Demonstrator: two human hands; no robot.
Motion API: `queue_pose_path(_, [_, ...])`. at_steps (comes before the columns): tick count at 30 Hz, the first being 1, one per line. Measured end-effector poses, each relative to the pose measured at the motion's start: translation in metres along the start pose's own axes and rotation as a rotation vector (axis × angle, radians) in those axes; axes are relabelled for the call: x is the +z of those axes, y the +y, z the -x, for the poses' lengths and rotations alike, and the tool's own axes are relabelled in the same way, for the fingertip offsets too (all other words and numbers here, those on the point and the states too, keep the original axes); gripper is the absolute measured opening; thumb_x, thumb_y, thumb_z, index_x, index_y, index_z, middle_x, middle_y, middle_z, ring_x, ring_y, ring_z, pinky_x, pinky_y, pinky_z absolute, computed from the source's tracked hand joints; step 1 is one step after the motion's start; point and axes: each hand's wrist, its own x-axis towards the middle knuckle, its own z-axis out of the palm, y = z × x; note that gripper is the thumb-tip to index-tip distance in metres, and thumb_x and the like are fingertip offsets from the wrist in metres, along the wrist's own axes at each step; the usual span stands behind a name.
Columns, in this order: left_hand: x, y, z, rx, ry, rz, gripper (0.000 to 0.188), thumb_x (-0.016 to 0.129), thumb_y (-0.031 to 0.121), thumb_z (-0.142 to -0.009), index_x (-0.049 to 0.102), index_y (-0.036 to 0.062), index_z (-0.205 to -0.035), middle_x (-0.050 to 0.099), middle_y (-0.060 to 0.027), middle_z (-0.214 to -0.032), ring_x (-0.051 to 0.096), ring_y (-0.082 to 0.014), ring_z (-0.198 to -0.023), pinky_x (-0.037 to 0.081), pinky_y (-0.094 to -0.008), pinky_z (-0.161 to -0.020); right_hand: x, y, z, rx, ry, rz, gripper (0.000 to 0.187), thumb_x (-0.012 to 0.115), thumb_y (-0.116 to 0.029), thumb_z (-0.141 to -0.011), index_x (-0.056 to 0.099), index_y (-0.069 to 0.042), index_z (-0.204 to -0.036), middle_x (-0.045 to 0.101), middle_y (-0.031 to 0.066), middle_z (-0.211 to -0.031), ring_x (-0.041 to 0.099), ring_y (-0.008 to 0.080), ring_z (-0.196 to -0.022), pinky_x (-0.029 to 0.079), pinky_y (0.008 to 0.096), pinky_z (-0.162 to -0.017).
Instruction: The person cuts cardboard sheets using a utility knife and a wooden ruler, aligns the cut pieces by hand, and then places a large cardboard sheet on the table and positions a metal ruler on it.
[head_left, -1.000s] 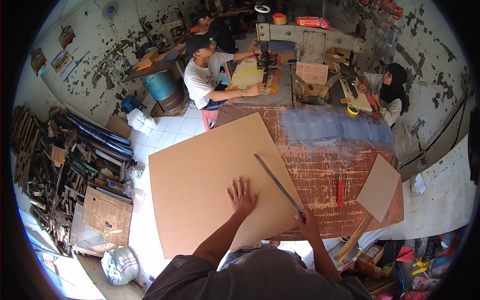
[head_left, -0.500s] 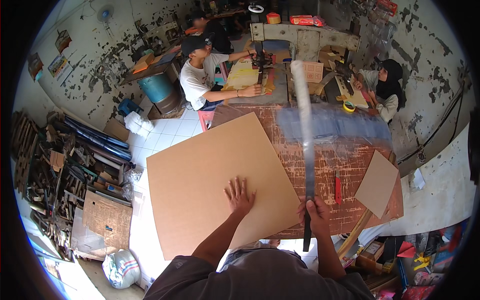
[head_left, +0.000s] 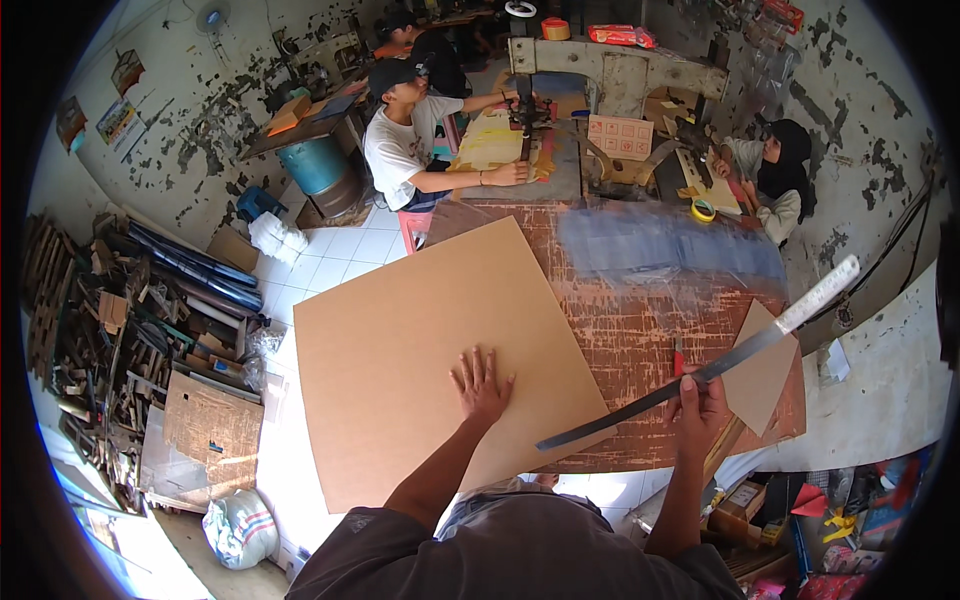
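A large brown cardboard sheet lies across the left part of the worktable and hangs past its left and near edges. My left hand rests flat on it, fingers spread. In my right hand is a long metal ruler, gripped near its middle and tilted up to the right. Its near end reaches over the sheet's right corner; its light far end passes above a smaller cardboard piece. Just beyond my right hand a red cutter knife lies on the table, partly hidden by the hand and ruler.
The scratched brown tabletop carries clear plastic sheets at its far side. Beyond it, one person works at a press machine, another person sits at the right. Scrap wood is heaped at left, boxes at lower right.
My right hand has moved right and slightly away, swinging the ruler from nearly upright to a slant toward the right. My left hand stays flat on the cardboard sheet.
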Motion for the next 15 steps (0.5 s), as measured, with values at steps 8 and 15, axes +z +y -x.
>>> queue_pose_path(8, [-0.003,0.002,-0.001,-0.019,-0.025,0.008,0.074,0.038,0.058,-0.099,0.023,0.0178,-0.159,0.007,-0.0124,-0.167,0.001,-0.0384,-0.153,-0.001,-0.0641,-0.119,-0.020,0.023,0.006,-0.204,0.315,-0.127,0.017,0.058,-0.014,-0.100,0.055,-0.001,-0.112,0.062,0.0087,-0.078,0.054,0.0125,-0.048,0.047,0.0241,-0.044])
queue_pose_path(15, [0.002,0.007,-0.010,-0.076,-0.057,0.094,0.072,0.036,0.059,-0.100,0.033,0.0125,-0.154,0.011,-0.0146,-0.166,0.001,-0.0395,-0.153,-0.002,-0.0649,-0.118,-0.001,0.059,0.035,-0.032,0.292,-0.140,0.027,0.051,-0.022,-0.103,0.055,0.000,-0.118,0.066,0.0138,-0.096,0.069,0.0196,-0.064,0.057,0.0264,-0.055])
